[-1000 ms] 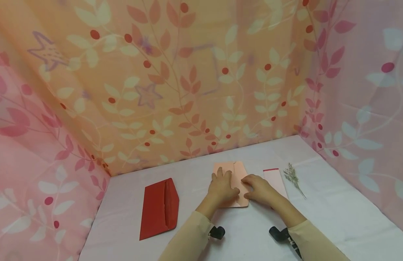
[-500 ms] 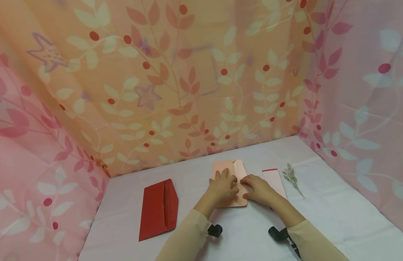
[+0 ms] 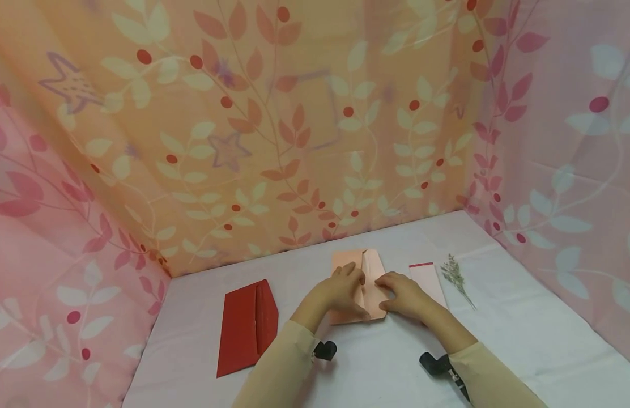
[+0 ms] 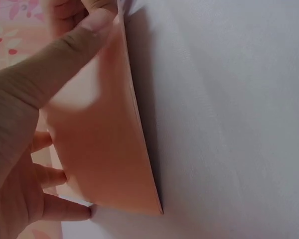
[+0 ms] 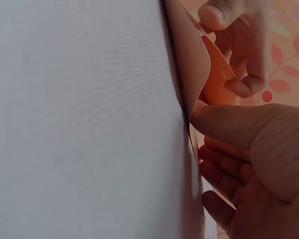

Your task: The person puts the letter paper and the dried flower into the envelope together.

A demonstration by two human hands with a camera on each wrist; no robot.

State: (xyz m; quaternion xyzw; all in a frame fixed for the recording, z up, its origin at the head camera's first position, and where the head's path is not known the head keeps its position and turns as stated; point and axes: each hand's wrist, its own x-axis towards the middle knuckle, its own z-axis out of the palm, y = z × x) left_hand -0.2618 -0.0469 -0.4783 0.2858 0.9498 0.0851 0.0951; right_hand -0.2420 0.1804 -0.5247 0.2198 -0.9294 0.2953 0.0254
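A pale orange envelope [image 3: 347, 259] lies at the middle of the table, its flap [image 3: 376, 266] folded out to the right. My left hand [image 3: 341, 292] spans its body. In the left wrist view, the thumb [image 4: 72, 52] presses near the edge while other fingers lie along the far side. At the flap's right edge, my right hand [image 3: 409, 297] pinches the paper between thumb and fingers. The pocket's mouth [image 5: 217, 79] gapes a little in the right wrist view, with left fingertips at its lip.
A red envelope [image 3: 238, 328] with its flap out lies to the left. Right of the hands are a pale pink card or paper strip [image 3: 428, 277] with a red top edge, partly hidden, and a dried flower sprig [image 3: 455, 275]. Patterned curtains [image 3: 274, 141] surround the white table [image 3: 386, 374].
My left hand has shifted slightly left along the pale orange envelope, its thumb moving down toward the near end of the pocket opening. My right hand stays at the flap edge.
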